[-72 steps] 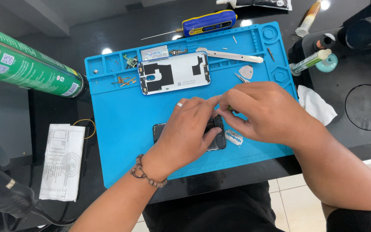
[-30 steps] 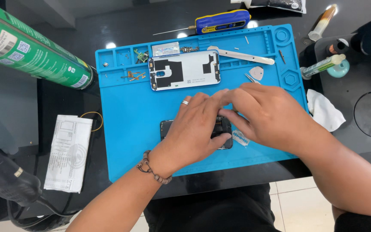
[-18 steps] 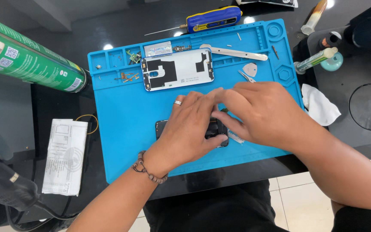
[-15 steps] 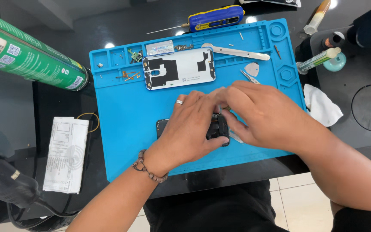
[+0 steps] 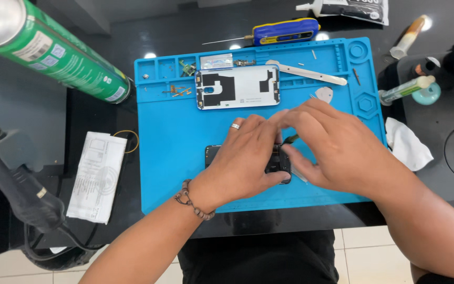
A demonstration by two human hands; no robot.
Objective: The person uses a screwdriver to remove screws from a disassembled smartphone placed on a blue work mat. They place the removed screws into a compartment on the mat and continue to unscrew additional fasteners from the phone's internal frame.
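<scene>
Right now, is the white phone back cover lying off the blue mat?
No, the white back cover lies on the blue mat, beyond both hands.

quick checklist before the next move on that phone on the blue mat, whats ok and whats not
1. Dark phone lies fully on the blue mat: ok.
2. Left hand pins the phone down: ok.
3. Right hand at the phone's right end: ok; what its fingertips grip: cannot tell.
4. White back cover set apart from the hands: ok.
5. Loose screws sit in the mat's top tray area: ok.
6. Green spray can is off the mat: ok.
</scene>
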